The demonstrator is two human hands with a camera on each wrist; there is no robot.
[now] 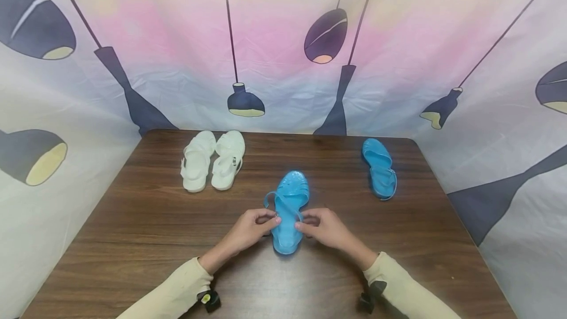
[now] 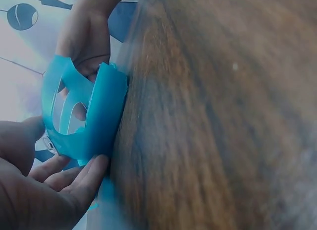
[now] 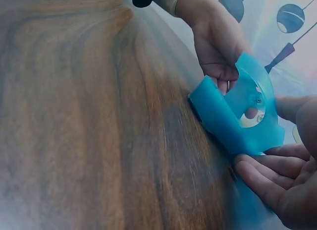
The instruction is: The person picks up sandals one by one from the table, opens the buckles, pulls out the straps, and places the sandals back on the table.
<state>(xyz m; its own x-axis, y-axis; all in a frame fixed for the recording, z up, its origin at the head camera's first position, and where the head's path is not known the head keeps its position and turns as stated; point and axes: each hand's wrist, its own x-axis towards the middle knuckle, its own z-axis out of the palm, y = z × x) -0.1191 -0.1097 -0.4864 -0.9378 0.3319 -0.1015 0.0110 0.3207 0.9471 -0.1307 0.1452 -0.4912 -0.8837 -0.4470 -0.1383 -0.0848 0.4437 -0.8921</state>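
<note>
A blue jelly sandal [image 1: 287,240] lies on the wooden table, toe away from me, its strap loose at the left of the toe part. On its left side my left hand [image 1: 251,229] pinches the ankle strap, thumb on top. My right hand [image 1: 325,228] pinches the opposite side of the strap. Close up in the left wrist view, a small metal buckle [image 2: 48,143] shows beside the left thumb, and the fingertips touch the sandal's side. The right wrist view shows the heel end of the sandal [image 3: 218,111], with right fingers under the strap side.
The matching blue sandal [image 1: 382,181] lies at the back right of the table [image 1: 146,240]. A pair of white sandals, the left one [image 1: 195,165] and the right one [image 1: 227,161], stands side by side at the back left. A lamp-patterned cloth [image 1: 283,43] hangs behind.
</note>
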